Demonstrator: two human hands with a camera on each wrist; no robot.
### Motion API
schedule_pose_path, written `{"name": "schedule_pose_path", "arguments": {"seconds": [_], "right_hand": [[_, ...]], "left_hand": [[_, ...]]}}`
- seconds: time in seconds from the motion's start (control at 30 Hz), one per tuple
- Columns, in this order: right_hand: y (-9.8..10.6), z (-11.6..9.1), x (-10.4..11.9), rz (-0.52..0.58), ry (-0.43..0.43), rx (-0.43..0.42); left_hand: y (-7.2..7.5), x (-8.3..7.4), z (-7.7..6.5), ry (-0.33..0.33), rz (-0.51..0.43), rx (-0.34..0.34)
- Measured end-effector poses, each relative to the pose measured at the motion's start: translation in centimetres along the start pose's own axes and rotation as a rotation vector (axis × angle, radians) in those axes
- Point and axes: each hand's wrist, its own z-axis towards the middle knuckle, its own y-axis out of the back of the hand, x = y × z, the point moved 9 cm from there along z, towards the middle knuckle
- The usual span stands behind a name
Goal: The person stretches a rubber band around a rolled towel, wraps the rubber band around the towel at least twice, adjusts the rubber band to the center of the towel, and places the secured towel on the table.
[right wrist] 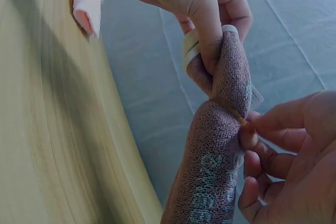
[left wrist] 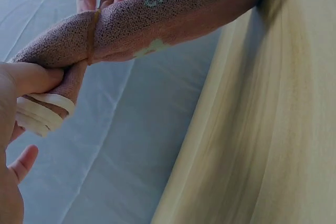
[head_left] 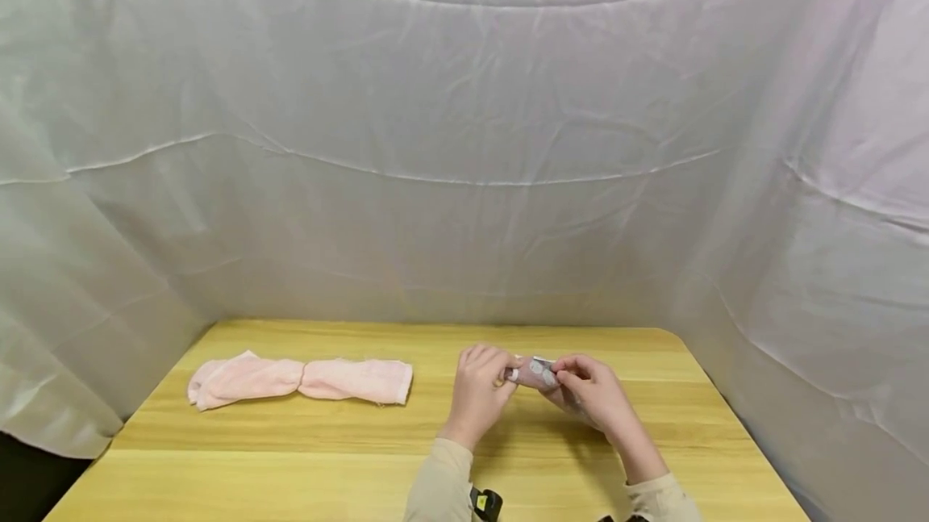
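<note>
A mauve towel (head_left: 535, 374) with pale patterning, rolled lengthwise, is held up above the table between both hands. My left hand (head_left: 477, 391) grips its white-edged end, thumb pressed into the folds. A thin brown rubber band (right wrist: 227, 107) circles the roll close to that end and pulls it into a narrow waist. At the side of this waist, my right hand (right wrist: 294, 150) pinches the band against the towel with its fingertips. The left wrist view shows the band (left wrist: 92, 38) around the roll, with the right fingers partly hidden behind the towel.
On the left of the wooden table (head_left: 290, 465) lies a pink towel (head_left: 348, 381), rolled and cinched at its middle by a thin band. Pale grey curtains (head_left: 464, 248) hang behind the table and at both sides.
</note>
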Motion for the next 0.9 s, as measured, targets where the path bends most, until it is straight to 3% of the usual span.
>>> {"name": "schedule_pose_path", "arguments": {"seconds": [0.13, 0.33, 0.5, 0.7, 0.83, 0.9], "right_hand": [[0.4, 0.2, -0.1, -0.001, 0.010, -0.010], [0.9, 0.4, -0.6, -0.182, 0.035, -0.014], [1.2, 0.7, -1.8, -0.111, -0.011, 0.013], [1.3, 0.9, -2.3, -0.088, -0.044, -0.047], [0.9, 1.0, -1.9, -0.130, 0.019, -0.052], [0.4, 1.1, -1.9, -0.114, 0.046, -0.015]], "left_hand": [[0.0, -0.3, 0.1, -0.023, -0.011, -0.007], [-0.4, -0.9, -0.1, -0.050, -0.018, 0.008], [-0.4, -0.7, -0.2, -0.035, -0.069, 0.009], [-0.5, -1.1, -0.2, -0.060, -0.139, 0.020], [-0.3, -0.9, -0.3, -0.074, -0.141, -0.019], [-0.2, -0.6, -0.4, -0.073, -0.138, -0.034]]}}
